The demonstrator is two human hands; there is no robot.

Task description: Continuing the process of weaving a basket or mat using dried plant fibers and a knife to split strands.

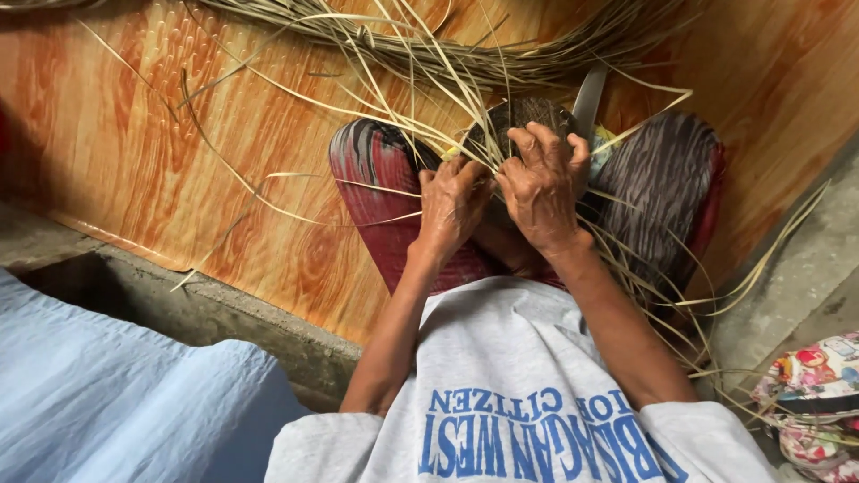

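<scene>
Two hands at work: left hand and right hand, both over the lap, fingers curled close on pale split strips fanning out of a small dark woven piece held between the knees. Step in hand, as I judge it: plaiting a strip into the weave. Next move likely calls for tucking one strip under its neighbour and pulling snug. One metal blade behind the piece. One bundle of strips on the wood-patterned floor. Loose strips: too many to count.
</scene>
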